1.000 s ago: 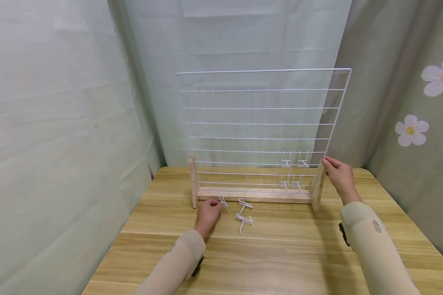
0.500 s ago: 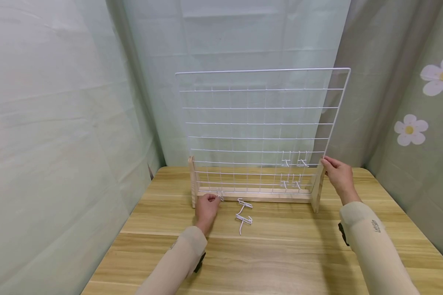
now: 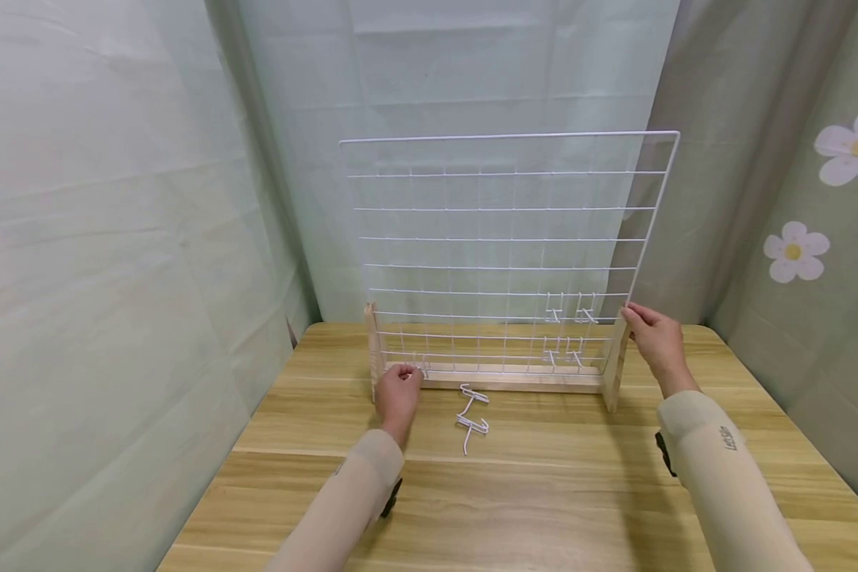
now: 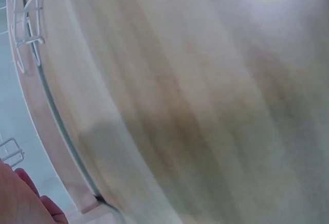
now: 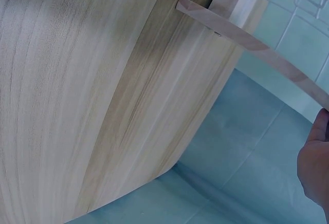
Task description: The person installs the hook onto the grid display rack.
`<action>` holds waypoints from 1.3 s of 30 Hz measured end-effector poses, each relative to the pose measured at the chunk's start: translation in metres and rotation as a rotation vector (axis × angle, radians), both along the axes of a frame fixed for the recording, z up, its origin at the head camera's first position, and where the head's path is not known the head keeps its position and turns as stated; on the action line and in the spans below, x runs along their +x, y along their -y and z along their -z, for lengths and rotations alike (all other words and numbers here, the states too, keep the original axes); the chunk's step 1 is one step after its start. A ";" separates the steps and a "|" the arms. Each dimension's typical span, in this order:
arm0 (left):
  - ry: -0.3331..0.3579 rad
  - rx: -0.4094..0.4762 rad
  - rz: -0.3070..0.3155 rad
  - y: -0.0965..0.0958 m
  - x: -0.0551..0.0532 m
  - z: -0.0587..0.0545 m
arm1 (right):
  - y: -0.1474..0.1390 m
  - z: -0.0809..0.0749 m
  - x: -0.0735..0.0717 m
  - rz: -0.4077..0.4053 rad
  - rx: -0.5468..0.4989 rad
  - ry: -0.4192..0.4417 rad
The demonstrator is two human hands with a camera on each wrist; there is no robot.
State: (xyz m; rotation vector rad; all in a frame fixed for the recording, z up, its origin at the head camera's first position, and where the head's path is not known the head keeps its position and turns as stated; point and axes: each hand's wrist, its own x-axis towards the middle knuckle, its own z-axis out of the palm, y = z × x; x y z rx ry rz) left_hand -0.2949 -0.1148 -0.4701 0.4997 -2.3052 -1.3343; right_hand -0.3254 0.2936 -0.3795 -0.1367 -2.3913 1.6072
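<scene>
A white wire grid (image 3: 493, 239) stands upright in a wooden base (image 3: 508, 383) with a post at each side. Near its lower left corner my left hand (image 3: 398, 397) pinches a white wire hook (image 3: 423, 367), held up against the grid; the fingers partly cover it. In the left wrist view this hook (image 4: 12, 152) shows just beyond the hand (image 4: 31, 198). My right hand (image 3: 659, 345) grips the top of the right wooden post (image 3: 616, 361). On the table before the base lie two loose white hooks (image 3: 473, 425). Several hooks (image 3: 554, 316) hang at the grid's lower right.
The wood-grain table (image 3: 543, 492) reaches under both forearms. Pale curtains (image 3: 150, 238) enclose it at the left and back, and a curtain with white flowers (image 3: 794, 253) hangs at the right.
My left hand has lifted the hook from the table and brought it up and slightly left to the grid's lower left. The right hand stays on its post.
</scene>
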 end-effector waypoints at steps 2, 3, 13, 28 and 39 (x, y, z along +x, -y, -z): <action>-0.005 0.001 -0.013 0.000 -0.002 -0.002 | 0.000 0.000 0.000 0.000 0.000 0.001; -0.007 -0.003 -0.019 0.000 -0.003 -0.003 | 0.000 0.000 0.000 0.000 -0.001 0.002; -0.049 0.000 -0.046 -0.001 -0.012 -0.018 | 0.001 0.000 0.000 0.005 0.001 -0.003; -0.100 -0.058 -0.146 0.000 -0.023 -0.031 | 0.002 0.002 -0.001 0.012 -0.007 -0.015; -0.093 -0.071 -0.153 0.000 -0.028 -0.026 | 0.002 0.002 -0.002 0.006 -0.037 -0.008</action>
